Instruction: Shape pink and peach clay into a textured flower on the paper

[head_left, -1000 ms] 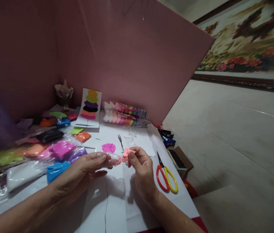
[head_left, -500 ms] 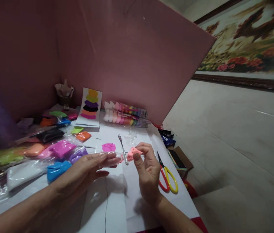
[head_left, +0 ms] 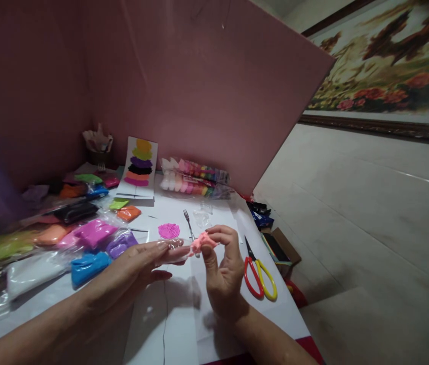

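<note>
A lump of coral-pink modelling clay [head_left: 201, 244] is pinched between the thumb and fingers of my right hand [head_left: 225, 274]. My left hand [head_left: 148, 258] holds a clear plastic bag [head_left: 179, 252], whose end reaches the clay; bits of the same pink show there. Behind the fingers lies a small fork [head_left: 188, 223], its handle partly hidden. Just beyond my left fingertips, a flat magenta clay piece [head_left: 169, 231] with a ridged surface rests on the white paper [head_left: 180, 314], which has a wavy drawn line. Red-and-yellow-handled scissors [head_left: 260, 276] lie right of my right hand.
Several bagged clays, including a blue packet [head_left: 89, 267] and a magenta packet [head_left: 95, 232], crowd the left side. A card with stacked coloured shapes [head_left: 139, 167] leans at the back beside packs of coloured clay [head_left: 195, 178]. A pink panel [head_left: 214, 101] stands behind.
My right hand has shifted left, bringing the clay lump against the end of the plastic bag. The left hand stays nearly in place. The view has moved slightly.
</note>
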Demonstrator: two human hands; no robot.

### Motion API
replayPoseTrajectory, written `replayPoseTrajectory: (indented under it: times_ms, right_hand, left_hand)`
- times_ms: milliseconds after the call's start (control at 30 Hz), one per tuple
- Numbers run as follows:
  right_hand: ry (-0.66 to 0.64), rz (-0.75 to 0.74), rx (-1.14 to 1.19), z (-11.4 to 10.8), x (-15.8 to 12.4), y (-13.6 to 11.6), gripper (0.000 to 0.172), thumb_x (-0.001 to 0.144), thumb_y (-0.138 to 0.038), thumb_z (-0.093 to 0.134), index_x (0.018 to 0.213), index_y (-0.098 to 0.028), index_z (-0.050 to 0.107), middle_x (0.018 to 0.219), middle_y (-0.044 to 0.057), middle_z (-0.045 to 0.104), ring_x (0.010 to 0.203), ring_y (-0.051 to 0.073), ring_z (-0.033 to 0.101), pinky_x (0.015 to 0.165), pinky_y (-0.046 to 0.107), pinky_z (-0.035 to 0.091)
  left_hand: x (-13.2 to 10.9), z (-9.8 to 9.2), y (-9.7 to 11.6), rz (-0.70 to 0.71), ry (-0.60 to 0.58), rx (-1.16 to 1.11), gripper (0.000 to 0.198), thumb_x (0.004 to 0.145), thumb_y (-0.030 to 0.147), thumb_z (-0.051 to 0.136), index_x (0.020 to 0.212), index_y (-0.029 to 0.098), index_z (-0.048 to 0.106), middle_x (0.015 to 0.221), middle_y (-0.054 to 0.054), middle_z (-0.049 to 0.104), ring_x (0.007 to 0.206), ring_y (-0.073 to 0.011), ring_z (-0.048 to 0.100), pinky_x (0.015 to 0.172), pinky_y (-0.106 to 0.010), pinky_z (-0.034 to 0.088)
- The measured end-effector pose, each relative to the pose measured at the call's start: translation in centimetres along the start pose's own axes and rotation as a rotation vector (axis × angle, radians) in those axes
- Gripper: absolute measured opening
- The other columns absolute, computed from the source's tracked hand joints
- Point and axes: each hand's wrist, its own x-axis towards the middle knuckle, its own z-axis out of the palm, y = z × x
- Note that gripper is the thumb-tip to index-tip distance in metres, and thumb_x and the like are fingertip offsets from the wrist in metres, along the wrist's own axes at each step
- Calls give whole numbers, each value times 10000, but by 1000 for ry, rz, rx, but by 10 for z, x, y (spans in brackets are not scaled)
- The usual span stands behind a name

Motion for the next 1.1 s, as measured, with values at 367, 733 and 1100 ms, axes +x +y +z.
replayPoseTrajectory:
  times_ms: [367,733,1100]
  right_hand:
    - [70,25,50,2,0,1,114,937,-156,469,965,-219,560,989,67,559,1039,227,531,894,420,440]
    - [71,105,195,-1,2,-3,95,956,-187,459,949,-213,551,966,49,549,1007,192,537,866,362,455]
    - [-90,21,55,0,0,-3,83,920,-150,498,931,-201,563,965,60,577,974,207,548,878,396,447]
  left_hand:
    - [4,-7,-1,-53,22,-131,240,836,429,626,913,221,718,1043,-81,735,1139,-284,556,902,-372,384]
    - [9,-16,-6,-77,-19,-213,249,897,373,545,744,208,653,925,-69,727,1029,-242,575,862,-356,397]
    - [8,-16,-5,-31,57,-236,177,819,330,664,783,169,728,919,-89,729,976,-247,589,860,-379,463]
